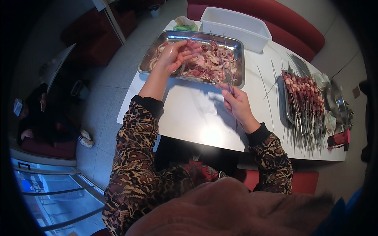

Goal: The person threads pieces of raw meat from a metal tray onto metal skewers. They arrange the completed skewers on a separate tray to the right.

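Observation:
A steel tray [242,63] holds raw meat pieces [197,72] mixed with sliced onion [214,59]. Over its left part is my left hand [180,54], palm turned up, with a piece of raw meat [193,45] at the fingers. My right hand [234,101] grips several thin metal skewers [220,53] at the tray's near right corner; their tips point away over the tray. Farther right, many skewers loaded with meat [304,91] lie piled on a second metal tray [288,110], handles towards me.
A white plastic bin [262,37] stands behind the tray, beside a green tissue pack [185,28]. Loose skewers [267,100] lie on the white table [189,118]. Metal bowls [336,100] and a red-and-black object [338,139] are far right. Another person [44,115] sits at far left.

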Motion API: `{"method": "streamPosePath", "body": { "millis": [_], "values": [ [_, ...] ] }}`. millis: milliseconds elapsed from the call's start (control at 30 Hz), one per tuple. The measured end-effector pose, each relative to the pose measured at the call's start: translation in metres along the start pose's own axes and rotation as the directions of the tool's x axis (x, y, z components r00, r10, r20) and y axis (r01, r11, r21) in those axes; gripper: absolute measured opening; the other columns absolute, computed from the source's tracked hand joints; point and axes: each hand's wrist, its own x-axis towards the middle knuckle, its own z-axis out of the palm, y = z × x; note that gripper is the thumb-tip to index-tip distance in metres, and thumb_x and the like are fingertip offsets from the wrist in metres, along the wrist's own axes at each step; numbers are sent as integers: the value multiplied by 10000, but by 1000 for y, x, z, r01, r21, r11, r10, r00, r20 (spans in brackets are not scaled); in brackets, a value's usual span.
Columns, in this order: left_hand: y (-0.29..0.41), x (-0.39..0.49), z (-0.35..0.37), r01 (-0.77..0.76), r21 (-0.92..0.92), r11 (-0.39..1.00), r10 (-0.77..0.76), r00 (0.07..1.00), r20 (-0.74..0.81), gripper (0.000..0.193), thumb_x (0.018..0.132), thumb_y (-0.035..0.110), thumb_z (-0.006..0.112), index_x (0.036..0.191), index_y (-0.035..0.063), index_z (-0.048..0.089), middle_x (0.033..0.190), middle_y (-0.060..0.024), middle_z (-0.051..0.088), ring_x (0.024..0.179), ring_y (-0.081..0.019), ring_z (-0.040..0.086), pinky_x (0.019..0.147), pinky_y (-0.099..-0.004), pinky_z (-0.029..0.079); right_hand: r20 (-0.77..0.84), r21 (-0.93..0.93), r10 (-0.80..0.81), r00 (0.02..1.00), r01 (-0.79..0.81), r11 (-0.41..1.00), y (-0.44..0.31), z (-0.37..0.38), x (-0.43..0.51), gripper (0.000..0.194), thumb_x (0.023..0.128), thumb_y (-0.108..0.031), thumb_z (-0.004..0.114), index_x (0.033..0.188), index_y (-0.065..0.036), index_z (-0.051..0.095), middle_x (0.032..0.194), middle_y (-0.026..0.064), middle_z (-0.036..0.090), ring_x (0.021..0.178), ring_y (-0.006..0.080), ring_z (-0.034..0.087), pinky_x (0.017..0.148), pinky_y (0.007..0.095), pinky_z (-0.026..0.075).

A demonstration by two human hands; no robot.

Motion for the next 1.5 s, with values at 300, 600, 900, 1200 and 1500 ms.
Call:
{"method": "streamPosePath", "body": {
  "millis": [300, 600, 900, 1200, 1500],
  "values": [
    [-10, 1, 8, -114, 107, 988, 128, 981, -144, 207, 934, 130, 436, 1025, -36, 520, 1060, -225, 590, 1003, -308, 602, 790, -343, 537, 18, -19, 16, 1000, -16, 1000, 2, 0, -1, 270, 902, -160, 521, 1145, -49, 554, 636, -64, 462, 464, 19, 378, 404, 165, 279],
    [-21, -1, 15, -136, 41, 990, 140, 983, -120, 189, 945, 124, 384, 1001, -17, 496, 1000, -203, 605, 967, -292, 619, 720, -332, 559, -2, -20, -3, 1000, 3, 1000, -1, 2, -3, 279, 899, -161, 523, 1149, -43, 554, 599, -72, 431, 463, 16, 368, 404, 168, 272],
    [-42, -5, 35, -52, 19, 998, 54, 990, -131, 141, 918, 88, 426, 969, -10, 513, 895, -163, 624, 781, -198, 641, 556, -288, 513, -49, 18, -11, 999, 12, 1000, -3, 3, -4, 289, 898, -159, 524, 1157, -33, 545, 582, -79, 402, 453, 15, 354, 400, 169, 265],
    [-37, -12, 47, 37, 73, 997, -32, 997, -71, 265, 917, 251, 521, 957, -8, 561, 802, -79, 603, 678, -132, 594, 603, -202, 470, -96, 36, -41, 995, 45, 998, 0, -2, 0, 311, 904, -187, 524, 1174, -32, 535, 570, -77, 382, 450, 11, 317, 387, 168, 230],
    [-29, 15, -22, -133, 973, 187, 372, 927, 56, 189, 849, 165, 593, 884, -16, 634, 753, -67, 645, 653, -149, 596, 607, -260, 461, -149, 40, -39, 988, 45, 998, -4, -4, 2, 284, 904, -164, 511, 1140, -10, 548, 576, -67, 409, 440, 23, 351, 384, 175, 270]
  ]
}}
